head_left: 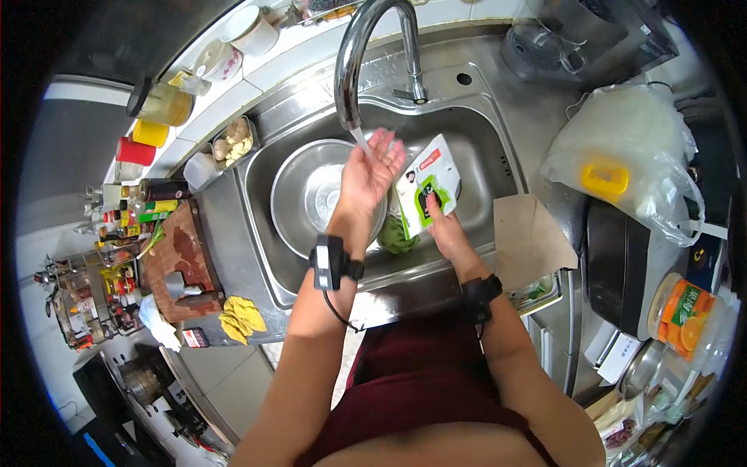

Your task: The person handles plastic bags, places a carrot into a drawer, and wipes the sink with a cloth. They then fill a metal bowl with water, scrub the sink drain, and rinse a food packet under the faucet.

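Observation:
Water runs from the curved faucet onto my left hand, which is palm up with its fingers apart and holds nothing. Below and beside it, a round metal basin stands in the steel sink. My right hand grips a white and green packet near its lower edge, the thumb across its front. A crumpled green leafy thing lies in the sink between my two hands, partly below the packet.
Left of the sink are a cutting board with a cleaver, a yellow cloth and a garlic container. Brown paper lies at the sink's right edge, near a plastic bag and a black box.

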`<move>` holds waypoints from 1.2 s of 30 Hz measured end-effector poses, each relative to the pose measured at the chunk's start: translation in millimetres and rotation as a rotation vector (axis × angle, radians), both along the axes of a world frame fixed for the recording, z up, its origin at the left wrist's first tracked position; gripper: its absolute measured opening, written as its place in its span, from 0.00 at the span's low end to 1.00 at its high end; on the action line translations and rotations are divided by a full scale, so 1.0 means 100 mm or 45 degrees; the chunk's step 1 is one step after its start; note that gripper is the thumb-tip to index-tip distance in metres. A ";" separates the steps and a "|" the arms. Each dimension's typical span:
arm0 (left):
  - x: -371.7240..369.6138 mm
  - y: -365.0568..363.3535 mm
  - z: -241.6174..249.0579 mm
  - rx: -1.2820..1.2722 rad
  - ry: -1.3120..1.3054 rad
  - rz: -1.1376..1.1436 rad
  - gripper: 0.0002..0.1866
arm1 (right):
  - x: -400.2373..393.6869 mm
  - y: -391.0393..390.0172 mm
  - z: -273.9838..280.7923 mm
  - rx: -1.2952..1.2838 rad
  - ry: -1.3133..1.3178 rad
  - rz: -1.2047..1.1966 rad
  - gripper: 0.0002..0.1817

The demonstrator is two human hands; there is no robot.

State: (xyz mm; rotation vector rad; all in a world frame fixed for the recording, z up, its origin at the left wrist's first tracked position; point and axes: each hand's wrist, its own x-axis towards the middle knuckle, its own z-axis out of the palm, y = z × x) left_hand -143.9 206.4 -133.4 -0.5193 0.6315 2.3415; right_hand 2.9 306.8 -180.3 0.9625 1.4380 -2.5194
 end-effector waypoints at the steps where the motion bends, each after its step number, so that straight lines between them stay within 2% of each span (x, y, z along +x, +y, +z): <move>1: -0.06 0.04 -0.03 0.057 -0.029 0.060 0.17 | -0.01 0.02 0.05 -0.143 0.061 -0.065 0.27; 3: -0.15 0.09 -0.11 0.000 -0.141 0.165 0.17 | 0.00 0.06 0.11 -0.431 0.177 -0.198 0.27; 5: -0.18 0.10 -0.22 -0.066 -0.238 0.238 0.18 | 0.01 0.12 0.06 -0.562 0.210 -0.214 0.28; 8: -0.13 0.02 -0.35 -0.258 -0.180 0.179 0.18 | 0.02 0.16 0.05 -0.659 0.273 -0.196 0.28; 10: -0.03 -0.05 -0.39 -0.602 0.272 -0.047 0.19 | 0.04 0.17 0.10 -0.623 0.283 -0.191 0.28; 11: 0.03 -0.09 -0.38 -0.772 0.502 -0.164 0.20 | 0.04 0.17 0.14 -0.574 0.280 -0.157 0.27; 14: 0.17 -0.08 -0.15 -0.762 0.743 -0.395 0.19 | 0.06 0.18 0.18 -0.418 0.245 -0.055 0.26; 15: 0.17 -0.05 -0.27 -0.631 0.692 -0.454 0.15 | 0.07 0.18 0.15 -0.362 0.215 -0.019 0.26; 18: 0.15 -0.09 -0.21 -0.533 0.867 -0.727 0.12 | 0.12 0.21 0.13 -0.109 0.104 0.126 0.26; 20: 0.16 -0.06 -0.22 -0.449 0.638 -0.593 0.10 | 0.14 0.24 0.12 0.143 0.048 0.242 0.26; 22: 0.21 -0.01 -0.22 -0.432 0.488 -0.506 0.09 | 0.17 0.20 0.19 0.294 0.043 0.176 0.27; 23: 0.23 0.03 -0.20 -0.504 0.465 -0.429 0.11 | 0.17 0.17 0.24 0.369 0.040 0.141 0.27; 26: 0.35 0.14 -0.09 -0.629 0.928 -0.428 0.21 | 0.15 0.15 0.22 0.440 -0.007 0.185 0.27; 27: 0.36 0.13 -0.04 -0.690 0.989 -0.530 0.26 | 0.16 0.13 0.21 0.489 -0.057 0.220 0.28; 30: 0.31 0.12 -0.11 -0.975 1.058 -0.513 0.20 | 0.11 0.05 0.24 0.639 -0.164 0.329 0.28; 31: 0.27 0.12 -0.17 -1.083 1.028 -0.527 0.14 | 0.10 0.00 0.33 0.692 -0.184 0.369 0.29; 34: 0.16 0.04 -0.34 -1.027 0.726 -0.448 0.10 | 0.14 -0.10 0.35 0.745 -0.085 0.396 0.31; 36: 0.14 0.00 -0.41 -0.803 0.724 -0.355 0.10 | 0.15 -0.08 0.44 0.680 -0.198 0.506 0.29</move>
